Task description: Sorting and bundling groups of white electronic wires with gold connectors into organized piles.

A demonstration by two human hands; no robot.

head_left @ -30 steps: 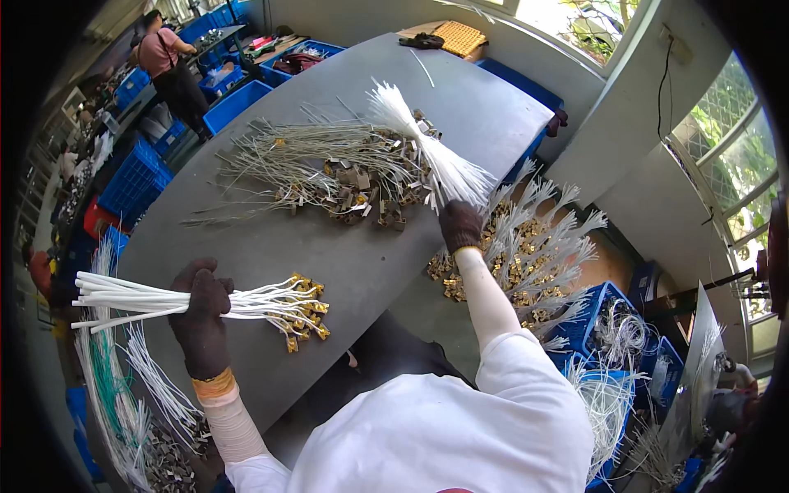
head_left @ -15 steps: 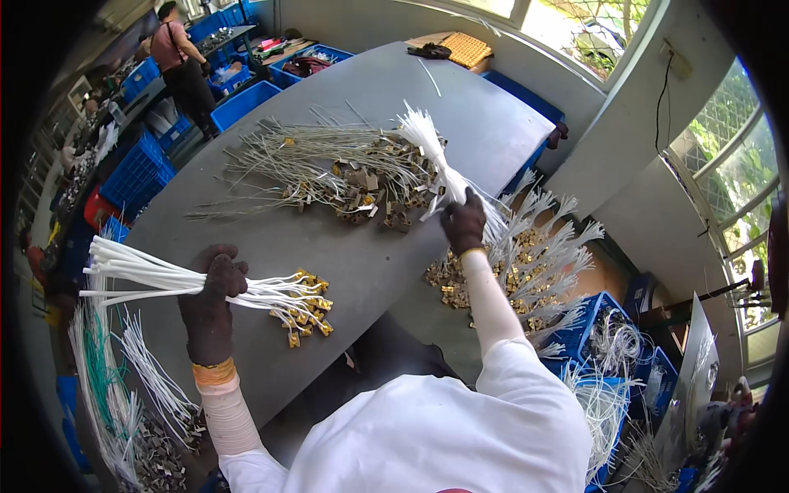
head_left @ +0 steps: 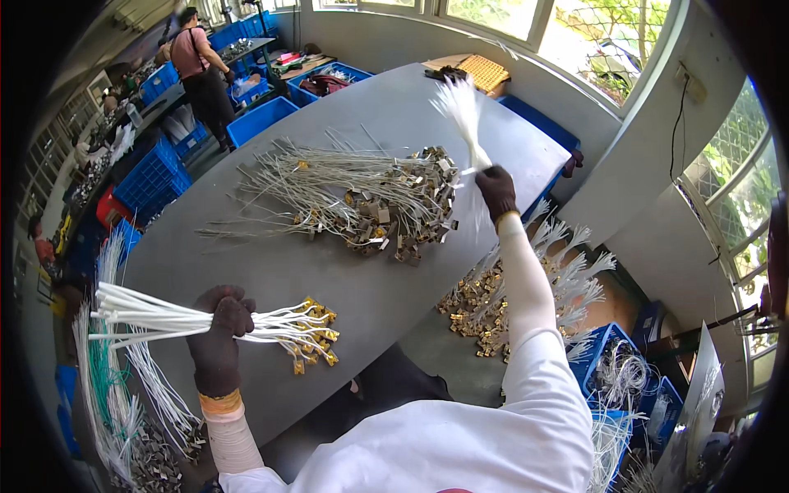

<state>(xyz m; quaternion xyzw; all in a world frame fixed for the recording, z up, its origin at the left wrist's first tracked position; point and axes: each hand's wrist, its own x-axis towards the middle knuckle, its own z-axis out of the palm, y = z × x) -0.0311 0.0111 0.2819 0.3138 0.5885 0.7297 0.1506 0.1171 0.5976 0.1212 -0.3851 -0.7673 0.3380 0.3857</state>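
Note:
My left hand (head_left: 219,341), in a dark glove, is closed around a bundle of white sleeved wires (head_left: 146,312) just above the grey table. Gold-coloured metal end pieces (head_left: 314,333) stick out from the right of this bundle. Out over the table's right edge, my dark-gloved right hand (head_left: 498,194) grips a bunch of thin white strands (head_left: 462,119). The strands fan out at the top and look smeared by motion; the part inside the fist is hidden. Left of it lies a heap of thin grey wires (head_left: 316,177) with metal end blocks (head_left: 394,214).
Many white-stranded bundles with gold ends (head_left: 485,308) lie below the table's right edge. Blue crates (head_left: 604,353) of wire stand at the lower right. More white and green wires (head_left: 103,370) hang at the left. A person (head_left: 197,66) stands at the far left.
My right hand has moved the strand bunch to the right and away from the wire heap. My left hand keeps its hold on the sleeved wires. The whole view has shifted slightly.

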